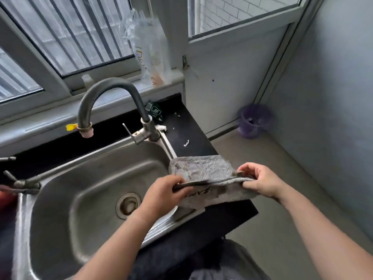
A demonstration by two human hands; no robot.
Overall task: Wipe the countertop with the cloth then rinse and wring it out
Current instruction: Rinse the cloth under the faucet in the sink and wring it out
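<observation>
A grey, stained cloth (203, 170) is stretched between both hands above the right end of the black countertop (193, 128), beside the steel sink (84, 178). My left hand (163, 193) pinches the cloth's left edge over the sink's right rim. My right hand (262, 183) pinches its right edge beyond the counter's end. The cloth folds over along the line between the hands, one layer hanging down. White crumbs (186, 142) lie on the countertop behind the cloth.
A curved dark faucet (109, 93) with a lever rises behind the sink; no water runs. A green packet (155, 113) lies in the counter's back corner. Plastic bags (149, 53) stand on the windowsill. A purple basket (253, 122) sits on the floor at right.
</observation>
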